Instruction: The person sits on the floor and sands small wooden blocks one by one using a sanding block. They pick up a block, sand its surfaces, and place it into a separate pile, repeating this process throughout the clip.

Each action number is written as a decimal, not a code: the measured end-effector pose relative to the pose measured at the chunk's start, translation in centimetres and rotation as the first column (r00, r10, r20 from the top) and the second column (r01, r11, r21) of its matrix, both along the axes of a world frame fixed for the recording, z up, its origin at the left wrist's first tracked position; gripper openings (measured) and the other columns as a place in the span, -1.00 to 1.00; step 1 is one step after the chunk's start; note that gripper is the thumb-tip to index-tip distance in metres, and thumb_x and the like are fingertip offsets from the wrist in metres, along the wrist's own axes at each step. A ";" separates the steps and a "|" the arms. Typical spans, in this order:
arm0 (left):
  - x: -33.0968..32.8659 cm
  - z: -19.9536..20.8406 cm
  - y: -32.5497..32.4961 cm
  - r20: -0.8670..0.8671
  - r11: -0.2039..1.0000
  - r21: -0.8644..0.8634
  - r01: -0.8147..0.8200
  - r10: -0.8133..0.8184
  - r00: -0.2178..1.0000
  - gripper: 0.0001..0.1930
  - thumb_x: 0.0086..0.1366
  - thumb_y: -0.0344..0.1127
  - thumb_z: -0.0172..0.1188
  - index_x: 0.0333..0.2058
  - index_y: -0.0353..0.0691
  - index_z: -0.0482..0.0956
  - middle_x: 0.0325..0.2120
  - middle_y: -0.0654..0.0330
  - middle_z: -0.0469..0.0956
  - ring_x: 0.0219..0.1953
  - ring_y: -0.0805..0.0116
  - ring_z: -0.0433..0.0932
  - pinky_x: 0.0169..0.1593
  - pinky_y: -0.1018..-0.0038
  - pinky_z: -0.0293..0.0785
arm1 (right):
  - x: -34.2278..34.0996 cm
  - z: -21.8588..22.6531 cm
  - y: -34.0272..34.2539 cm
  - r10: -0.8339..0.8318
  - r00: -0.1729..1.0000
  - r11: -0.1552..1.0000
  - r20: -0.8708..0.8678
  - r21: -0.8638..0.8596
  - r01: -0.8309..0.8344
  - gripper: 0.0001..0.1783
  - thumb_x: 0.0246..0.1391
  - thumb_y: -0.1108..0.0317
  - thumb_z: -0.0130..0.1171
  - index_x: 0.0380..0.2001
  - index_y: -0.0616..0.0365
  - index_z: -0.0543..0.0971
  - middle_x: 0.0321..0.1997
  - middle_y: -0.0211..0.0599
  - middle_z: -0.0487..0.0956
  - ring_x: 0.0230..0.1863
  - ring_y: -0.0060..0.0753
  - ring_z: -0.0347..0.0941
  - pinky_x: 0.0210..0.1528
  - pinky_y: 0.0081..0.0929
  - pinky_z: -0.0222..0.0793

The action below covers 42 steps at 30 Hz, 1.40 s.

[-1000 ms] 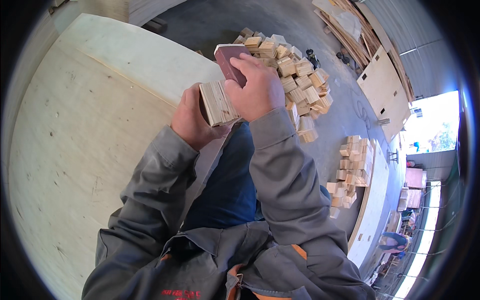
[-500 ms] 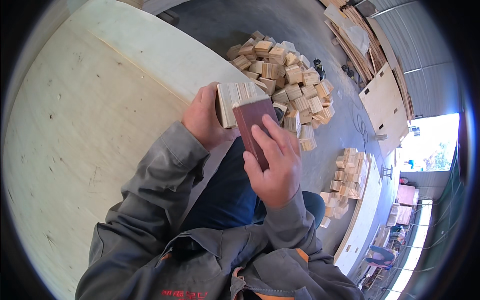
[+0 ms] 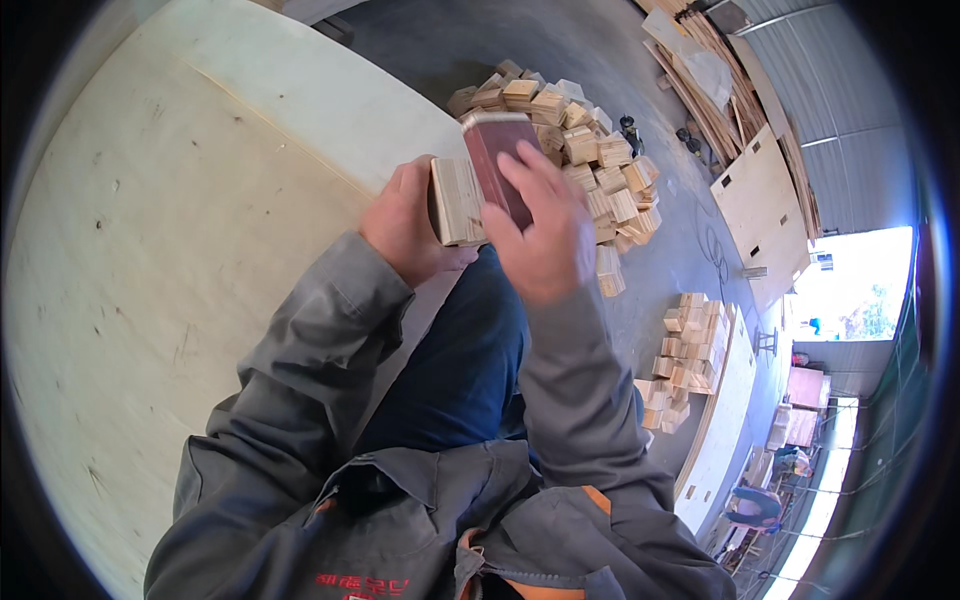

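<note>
My left hand (image 3: 398,222) is closed around a pale laminated wooden block (image 3: 458,207), holding it up beside the edge of the plywood sheet. In my right hand (image 3: 548,238) is a reddish-brown sanding block (image 3: 497,158) with a pale end. Its lower part lies against or just over the right side of the wooden block, while its far end reaches past it; I cannot tell the exact contact. The right fingers lie across its top, slightly blurred. Palm and fingertips of the left hand are partly hidden behind the wooden block.
A large plywood sheet (image 3: 200,240) fills the left side. Beyond my hands a heap of wooden blocks (image 3: 612,152) lies on the grey floor (image 3: 690,215). More blocks (image 3: 690,350) are stacked at right, by a long board (image 3: 722,410). Boards (image 3: 765,195) lean against the far wall.
My right hand has moved up and away from my body with the sanding block, along the wooden block. The left hand keeps its hold and has barely shifted.
</note>
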<state>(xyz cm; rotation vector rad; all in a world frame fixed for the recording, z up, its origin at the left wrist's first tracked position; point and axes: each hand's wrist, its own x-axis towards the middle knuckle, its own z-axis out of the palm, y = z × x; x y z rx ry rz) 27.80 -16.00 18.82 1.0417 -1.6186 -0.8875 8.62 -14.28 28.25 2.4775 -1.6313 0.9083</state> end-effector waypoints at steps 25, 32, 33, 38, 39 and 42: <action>-0.1 0.3 0.5 0.133 0.997 -0.060 0.044 -0.036 0.991 0.00 -0.05 -0.11 0.78 0.31 -0.34 0.44 0.17 -0.19 0.58 0.24 -0.21 0.60 0.32 0.12 0.57 | -3.4 -0.4 -6.2 -0.160 0.914 0.962 0.372 0.268 0.059 -0.40 0.07 0.18 0.49 0.17 0.20 0.75 0.19 0.01 0.77 0.16 0.09 0.73 0.27 -0.09 0.62; -0.4 0.0 0.5 0.115 0.999 0.008 0.046 -0.046 0.992 -0.15 0.03 -0.19 0.73 0.26 -0.33 0.51 0.18 -0.13 0.60 0.22 -0.14 0.63 0.29 0.13 0.59 | -5.8 -1.6 -2.8 -0.394 0.390 0.868 0.832 0.477 -0.140 -0.55 0.34 0.36 0.39 0.22 0.37 0.68 0.06 -0.16 0.77 0.00 -0.46 0.70 0.09 -0.43 0.63; -0.3 -0.3 0.4 0.083 0.999 0.028 0.041 -0.043 0.996 -0.17 0.04 -0.22 0.73 0.25 -0.33 0.53 0.18 -0.11 0.60 0.22 -0.11 0.63 0.28 0.13 0.60 | -5.6 -1.3 -2.5 -0.415 0.281 0.851 0.865 0.479 -0.216 -0.56 0.36 0.38 0.36 0.23 0.36 0.67 0.07 -0.18 0.76 0.01 -0.46 0.70 0.10 -0.43 0.63; 0.3 0.0 0.1 0.128 0.993 0.117 0.022 -0.037 0.991 -0.27 0.15 -0.47 0.63 0.30 -0.33 0.55 0.13 0.03 0.64 0.01 0.28 0.72 0.12 0.32 0.69 | -4.4 -0.4 -1.8 -0.427 0.150 0.839 0.892 0.453 -0.303 -0.56 0.41 0.44 0.30 0.28 0.37 0.62 0.11 -0.21 0.74 0.04 -0.47 0.68 0.12 -0.44 0.63; 0.2 0.3 0.3 0.130 0.978 0.207 0.042 -0.070 0.989 -0.28 0.18 -0.51 0.61 0.32 -0.33 0.55 0.13 0.05 0.66 -0.04 0.31 0.75 0.06 0.35 0.72 | -4.3 -0.2 -1.7 -0.426 0.157 0.838 0.891 0.455 -0.302 -0.55 0.41 0.44 0.29 0.29 0.37 0.61 0.12 -0.21 0.73 0.05 -0.46 0.68 0.12 -0.44 0.63; -0.4 0.5 1.0 -0.195 0.910 0.374 0.178 -0.111 0.974 -0.31 0.27 -0.63 0.45 0.39 -0.24 0.53 0.06 0.09 0.73 -0.15 0.32 0.78 -0.06 0.42 0.74 | -3.8 0.1 -1.6 -0.398 0.200 0.839 0.895 0.443 -0.315 -0.55 0.41 0.43 0.30 0.29 0.37 0.61 0.12 -0.21 0.73 0.04 -0.47 0.68 0.12 -0.45 0.63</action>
